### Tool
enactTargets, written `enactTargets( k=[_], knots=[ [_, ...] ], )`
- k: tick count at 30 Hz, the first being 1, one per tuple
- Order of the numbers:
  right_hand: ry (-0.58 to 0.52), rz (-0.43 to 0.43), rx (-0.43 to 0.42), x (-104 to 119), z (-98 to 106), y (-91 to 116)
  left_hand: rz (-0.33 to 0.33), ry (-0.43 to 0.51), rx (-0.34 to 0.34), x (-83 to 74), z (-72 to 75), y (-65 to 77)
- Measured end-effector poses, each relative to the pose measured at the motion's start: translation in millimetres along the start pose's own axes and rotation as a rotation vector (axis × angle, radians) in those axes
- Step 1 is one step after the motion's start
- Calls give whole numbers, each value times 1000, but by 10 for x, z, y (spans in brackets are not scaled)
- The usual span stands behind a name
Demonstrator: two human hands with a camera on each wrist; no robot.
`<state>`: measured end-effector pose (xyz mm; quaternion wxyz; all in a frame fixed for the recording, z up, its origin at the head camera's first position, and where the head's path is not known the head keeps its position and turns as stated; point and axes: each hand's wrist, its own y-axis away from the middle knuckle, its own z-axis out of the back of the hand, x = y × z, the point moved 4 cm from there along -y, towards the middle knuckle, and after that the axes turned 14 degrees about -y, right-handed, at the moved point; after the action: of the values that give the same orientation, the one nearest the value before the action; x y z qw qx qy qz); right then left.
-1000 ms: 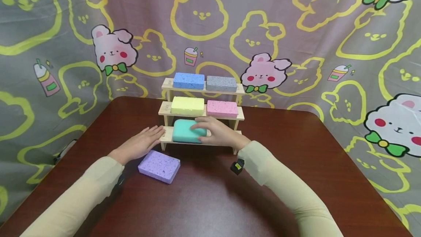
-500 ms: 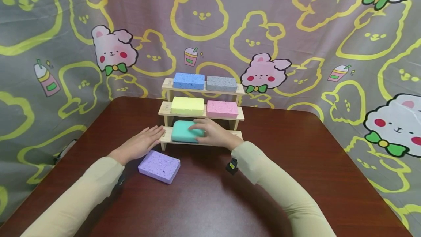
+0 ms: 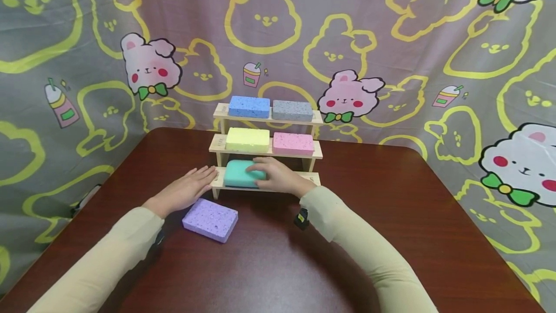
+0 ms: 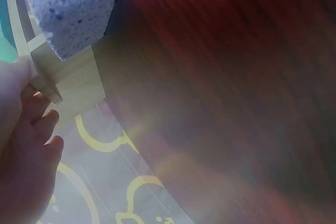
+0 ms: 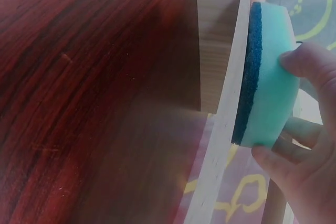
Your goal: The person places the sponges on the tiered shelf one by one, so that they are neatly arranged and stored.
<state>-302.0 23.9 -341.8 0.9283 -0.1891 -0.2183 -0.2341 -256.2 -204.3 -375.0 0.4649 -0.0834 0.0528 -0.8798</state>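
A teal sponge with a dark scouring layer underneath lies on the lowest board of a three-step wooden rack. My right hand holds this sponge from its right end, thumb on the near side and fingers over the top and far side. In the right wrist view its scouring layer is right against the board. My left hand rests its fairly straight fingers at the left end of the same board. A purple sponge lies on the table just below the left hand.
The middle board carries a yellow sponge and a pink sponge. Blue and grey sponges sit on the top board. A patterned curtain hangs behind the dark wooden table.
My right hand has slid the teal sponge a little to the left along the lowest board. The left hand and the purple sponge have stayed where they were.
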Motion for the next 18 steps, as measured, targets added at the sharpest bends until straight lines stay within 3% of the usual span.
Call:
enactTargets(
  k=[18],
  knots=[
    [16, 2, 2, -12, 4, -9, -18, -2, -28, -8, -5, -1]
  ],
)
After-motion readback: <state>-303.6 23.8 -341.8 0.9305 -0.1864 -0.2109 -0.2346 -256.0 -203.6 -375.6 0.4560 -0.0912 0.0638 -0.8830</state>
